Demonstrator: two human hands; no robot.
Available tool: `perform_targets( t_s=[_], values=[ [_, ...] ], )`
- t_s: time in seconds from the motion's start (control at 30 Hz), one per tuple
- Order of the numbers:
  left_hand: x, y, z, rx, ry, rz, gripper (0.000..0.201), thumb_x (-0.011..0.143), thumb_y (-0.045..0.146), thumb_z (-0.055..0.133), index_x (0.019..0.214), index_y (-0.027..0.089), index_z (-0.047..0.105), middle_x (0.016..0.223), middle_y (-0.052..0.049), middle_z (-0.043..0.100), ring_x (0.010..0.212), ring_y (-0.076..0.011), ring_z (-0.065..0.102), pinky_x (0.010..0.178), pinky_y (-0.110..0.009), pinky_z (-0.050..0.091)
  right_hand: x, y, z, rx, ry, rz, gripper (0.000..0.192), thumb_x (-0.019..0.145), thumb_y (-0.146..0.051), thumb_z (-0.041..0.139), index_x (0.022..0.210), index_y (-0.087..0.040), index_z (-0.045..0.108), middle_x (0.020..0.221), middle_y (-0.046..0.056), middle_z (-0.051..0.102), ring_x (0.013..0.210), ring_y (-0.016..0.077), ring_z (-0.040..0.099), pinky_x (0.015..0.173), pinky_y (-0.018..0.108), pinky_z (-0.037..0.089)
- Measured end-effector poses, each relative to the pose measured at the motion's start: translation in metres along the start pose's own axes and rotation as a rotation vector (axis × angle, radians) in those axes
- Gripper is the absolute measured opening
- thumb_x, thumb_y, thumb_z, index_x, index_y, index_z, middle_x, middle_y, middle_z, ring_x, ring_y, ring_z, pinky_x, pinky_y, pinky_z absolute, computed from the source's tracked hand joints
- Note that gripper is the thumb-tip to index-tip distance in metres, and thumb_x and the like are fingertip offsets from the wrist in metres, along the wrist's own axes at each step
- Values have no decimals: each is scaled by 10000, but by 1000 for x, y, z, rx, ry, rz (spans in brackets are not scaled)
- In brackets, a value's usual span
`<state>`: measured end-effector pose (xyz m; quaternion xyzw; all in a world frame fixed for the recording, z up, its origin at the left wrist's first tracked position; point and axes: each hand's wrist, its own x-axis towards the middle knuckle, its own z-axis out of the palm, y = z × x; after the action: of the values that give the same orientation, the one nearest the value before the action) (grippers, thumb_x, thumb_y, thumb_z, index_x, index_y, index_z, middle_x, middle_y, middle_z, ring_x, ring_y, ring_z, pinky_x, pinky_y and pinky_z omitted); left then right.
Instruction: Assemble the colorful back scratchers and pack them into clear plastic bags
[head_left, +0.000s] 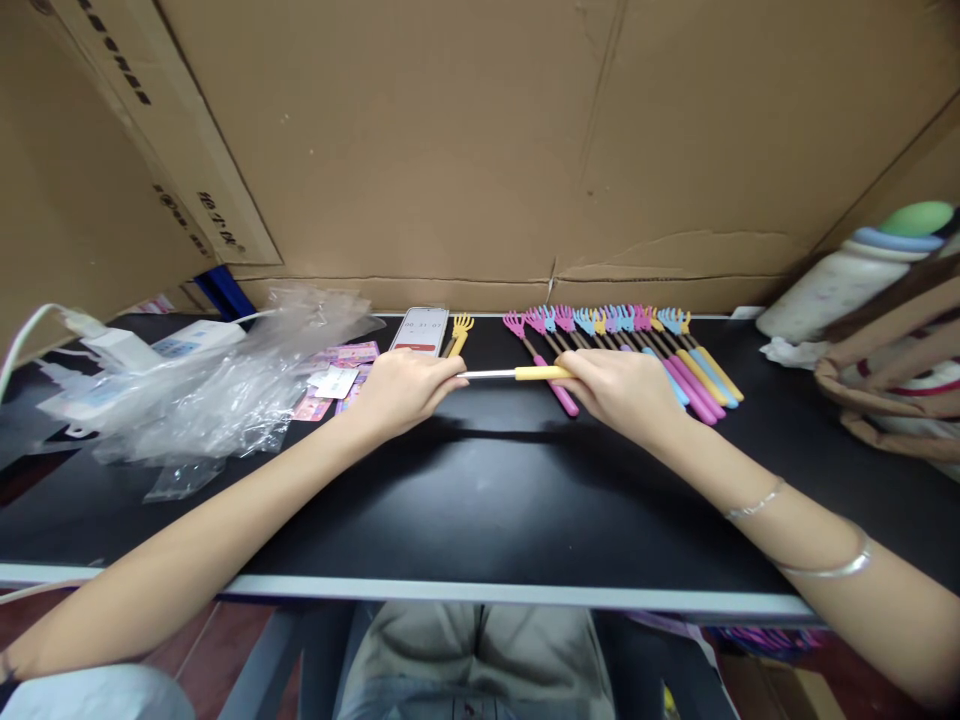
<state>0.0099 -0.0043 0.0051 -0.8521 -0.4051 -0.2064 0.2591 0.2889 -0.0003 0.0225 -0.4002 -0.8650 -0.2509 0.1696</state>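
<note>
A telescopic back scratcher (541, 373) with a yellow handle and a shiny metal rod is stretched level between my hands, above the table. My left hand (409, 388) is closed around the rod end, hiding what lies beyond it. My right hand (621, 390) is wrapped over the end of the yellow handle. Just behind my left fingers shows a yellow claw head (463, 325); whether it belongs to the held piece I cannot tell. Behind and beyond my right hand lies a row of pink, blue and yellow back scratchers (697, 378), claws toward the cardboard wall.
Clear plastic bags (217, 400) lie at the left, beside a white power strip (187, 340) and printed cards (334, 383). A phone (420, 332) rests near the cardboard wall (450, 150). At the right are a white bottle (840, 275) and a brown bag (885, 380).
</note>
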Motion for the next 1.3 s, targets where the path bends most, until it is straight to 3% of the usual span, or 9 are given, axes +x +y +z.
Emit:
perform_targets(
  t_s=[0.47,0.7,0.83,0.97,1.17,1.3],
  values=[
    [1,1,-2,17,-9,-6,331,972,375,379,811,205,613,655,-8,658,575,-164,589,528,-263,271,-2,-2,7,-110,198,-74,412,977,-407,365,752,-175,620,612,12,624,534,114,514,506,271,222],
    [2,3,-3,-22,7,-23,313,967,371,396,822,209,621,687,-6,669,605,-159,597,549,-260,296,-1,0,5,-30,148,-41,391,968,-411,381,778,-177,631,659,20,661,566,121,559,509,267,247],
    [2,4,-3,-52,20,-25,307,965,370,399,839,209,628,680,-1,671,598,-157,605,532,-260,286,3,5,-6,144,63,-10,308,933,-420,455,820,-200,640,652,-4,666,562,116,568,509,246,271],
    [4,3,-6,-66,36,-26,291,956,379,423,853,207,635,689,3,677,616,-158,620,541,-261,297,7,9,-13,402,3,125,240,891,-420,518,931,-213,634,589,-33,610,485,99,505,517,229,312],
    [5,-1,-7,-67,67,-42,260,928,399,481,851,228,661,681,17,694,592,-153,621,546,-263,305,9,13,-5,979,-127,297,257,918,-421,469,942,-187,574,524,-44,529,418,90,494,447,217,375],
    [5,-1,-7,-86,42,-55,252,924,404,489,861,236,666,701,19,699,614,-151,631,539,-261,303,10,13,2,1294,-194,421,276,897,-456,498,951,-189,546,480,-51,522,366,109,506,319,204,333]
  ],
)
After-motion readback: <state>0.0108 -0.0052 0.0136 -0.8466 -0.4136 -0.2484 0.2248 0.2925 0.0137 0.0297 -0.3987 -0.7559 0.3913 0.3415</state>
